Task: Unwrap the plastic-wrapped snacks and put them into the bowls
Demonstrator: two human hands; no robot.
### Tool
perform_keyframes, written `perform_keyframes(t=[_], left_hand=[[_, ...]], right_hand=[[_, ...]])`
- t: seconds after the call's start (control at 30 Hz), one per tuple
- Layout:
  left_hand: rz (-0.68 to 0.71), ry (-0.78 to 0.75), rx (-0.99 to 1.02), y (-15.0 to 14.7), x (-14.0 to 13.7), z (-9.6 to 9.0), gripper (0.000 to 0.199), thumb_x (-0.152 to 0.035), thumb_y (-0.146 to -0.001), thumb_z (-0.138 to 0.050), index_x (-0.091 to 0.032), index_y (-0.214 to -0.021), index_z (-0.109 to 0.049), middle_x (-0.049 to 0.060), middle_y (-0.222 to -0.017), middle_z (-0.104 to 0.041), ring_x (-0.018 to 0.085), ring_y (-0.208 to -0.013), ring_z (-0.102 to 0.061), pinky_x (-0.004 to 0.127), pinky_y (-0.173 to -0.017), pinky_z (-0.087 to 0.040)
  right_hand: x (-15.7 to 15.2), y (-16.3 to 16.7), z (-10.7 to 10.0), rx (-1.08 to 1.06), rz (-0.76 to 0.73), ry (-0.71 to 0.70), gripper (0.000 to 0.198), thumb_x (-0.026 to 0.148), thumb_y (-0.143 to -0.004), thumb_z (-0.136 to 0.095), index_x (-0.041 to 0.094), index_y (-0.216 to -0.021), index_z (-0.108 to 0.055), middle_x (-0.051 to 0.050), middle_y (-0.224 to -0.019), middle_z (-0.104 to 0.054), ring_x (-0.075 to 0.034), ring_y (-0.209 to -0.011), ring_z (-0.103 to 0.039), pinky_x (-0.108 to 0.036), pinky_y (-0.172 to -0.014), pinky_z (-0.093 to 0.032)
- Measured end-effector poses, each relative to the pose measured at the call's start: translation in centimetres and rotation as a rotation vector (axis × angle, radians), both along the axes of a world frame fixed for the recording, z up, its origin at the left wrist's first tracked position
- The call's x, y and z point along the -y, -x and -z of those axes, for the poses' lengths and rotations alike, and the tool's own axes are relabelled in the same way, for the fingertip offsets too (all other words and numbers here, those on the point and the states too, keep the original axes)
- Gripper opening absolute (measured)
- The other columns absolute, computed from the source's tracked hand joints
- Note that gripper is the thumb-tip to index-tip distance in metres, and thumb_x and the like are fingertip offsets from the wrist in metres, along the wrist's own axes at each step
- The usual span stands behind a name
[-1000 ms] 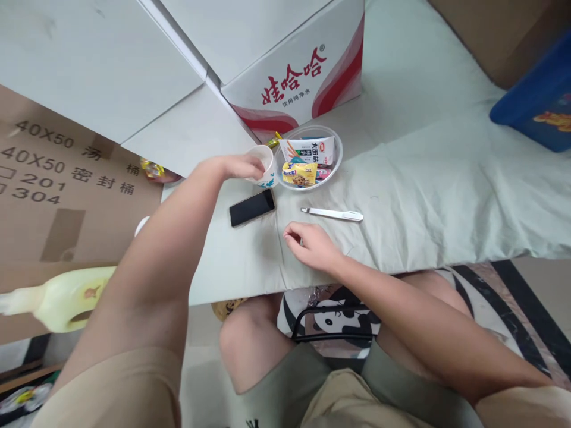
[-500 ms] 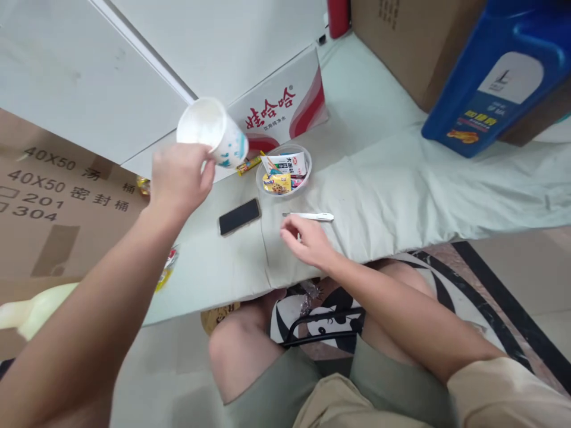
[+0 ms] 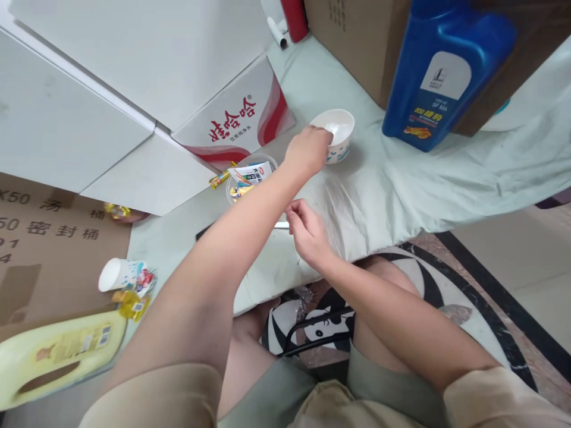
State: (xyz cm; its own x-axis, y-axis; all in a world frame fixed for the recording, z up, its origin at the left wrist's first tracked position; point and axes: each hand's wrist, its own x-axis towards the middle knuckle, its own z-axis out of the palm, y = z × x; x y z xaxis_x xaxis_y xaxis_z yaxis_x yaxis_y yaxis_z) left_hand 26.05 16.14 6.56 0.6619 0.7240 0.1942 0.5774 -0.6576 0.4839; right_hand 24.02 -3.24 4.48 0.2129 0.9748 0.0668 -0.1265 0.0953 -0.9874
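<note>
My left hand (image 3: 308, 150) reaches across to the right and grips the near left rim of a white paper cup (image 3: 341, 144) with a blue pattern. The cup's mouth faces up, and it appears to stand on the cloth. My right hand (image 3: 307, 232) rests lower down with its fingers curled together and nothing visible in them. Beside its fingertips lies a slim white-handled tool (image 3: 282, 225), mostly covered by my left forearm. Behind that forearm is a clear round tub (image 3: 229, 181) of small snack packets. Only a corner of the dark phone (image 3: 203, 232) shows.
A white and red carton (image 3: 232, 128) stands behind the tub. To the right are a blue jug (image 3: 439, 89) and a brown box (image 3: 352, 47). At left, another paper cup (image 3: 120, 274) lies on its side near a yellow bottle (image 3: 62, 353). The light green cloth (image 3: 446, 190) covers the table.
My left hand has carried the paper cup from the left, past the tub, down to the right side. My right hand stays near the tool. The view has shifted, showing more at left.
</note>
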Motion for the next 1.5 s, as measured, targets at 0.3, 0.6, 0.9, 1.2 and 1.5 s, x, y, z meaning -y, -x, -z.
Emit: perform_keyframes(t=[0.3,0.6,0.9,1.2,1.5], left_hand=[[-0.154,0.029,0.241,12.4,14.4,-4.3,0.008,-0.014,-0.083,-0.062,-0.021,-0.084,-0.065,0.004,-0.089,-0.071,0.022,-0.089,-0.065,0.035,-0.087,-0.050],[-0.207,0.162,0.301,21.7,22.2,2.6,0.013,-0.017,-0.088,-0.057,-0.027,-0.081,-0.063,0.002,-0.076,-0.070,0.020,-0.071,-0.065,0.034,-0.067,-0.052],[-0.372,0.331,0.564,25.8,20.2,3.5,0.008,-0.023,-0.084,-0.059,-0.021,-0.079,-0.065,0.002,-0.073,-0.069,0.016,-0.069,-0.064,0.028,-0.068,-0.050],[-0.838,0.573,1.317,31.0,19.8,3.1,0.034,-0.023,-0.073,-0.069,-0.022,-0.069,-0.035,-0.010,-0.058,-0.028,0.004,-0.045,-0.021,0.019,-0.042,-0.015],[-0.947,0.786,1.661,35.5,20.5,1.0,0.041,-0.010,-0.072,-0.060,-0.024,-0.069,-0.021,-0.013,-0.053,-0.014,0.001,-0.036,-0.012,0.018,-0.040,-0.003]], right_hand=[[-1.9,-6.5,2.4,0.719,0.008,0.119,0.007,0.029,-0.082,-0.060,0.023,-0.086,-0.060,-0.008,-0.085,-0.063,-0.024,-0.079,-0.056,-0.040,-0.077,-0.045],[-12.9,-11.5,1.6,1.331,-0.006,0.401,0.054,0.045,-0.091,-0.060,0.012,-0.134,-0.063,-0.026,-0.139,-0.055,-0.043,-0.127,-0.055,-0.057,-0.100,-0.041],[-15.7,-9.0,1.8,1.550,-0.123,0.558,0.072,0.056,-0.101,-0.032,0.019,-0.163,-0.033,-0.021,-0.170,-0.024,-0.044,-0.155,-0.026,-0.062,-0.120,-0.027],[-10.2,-6.3,-4.8,1.667,-0.047,0.053,0.055,0.036,-0.096,-0.050,0.017,-0.147,-0.054,-0.021,-0.161,-0.043,-0.042,-0.151,-0.038,-0.059,-0.122,-0.034],[-11.2,12.0,-10.0,1.502,-0.248,-0.651,0.038,0.024,-0.087,-0.053,0.016,-0.120,-0.068,-0.020,-0.138,-0.066,-0.035,-0.133,-0.060,-0.050,-0.116,-0.045]])
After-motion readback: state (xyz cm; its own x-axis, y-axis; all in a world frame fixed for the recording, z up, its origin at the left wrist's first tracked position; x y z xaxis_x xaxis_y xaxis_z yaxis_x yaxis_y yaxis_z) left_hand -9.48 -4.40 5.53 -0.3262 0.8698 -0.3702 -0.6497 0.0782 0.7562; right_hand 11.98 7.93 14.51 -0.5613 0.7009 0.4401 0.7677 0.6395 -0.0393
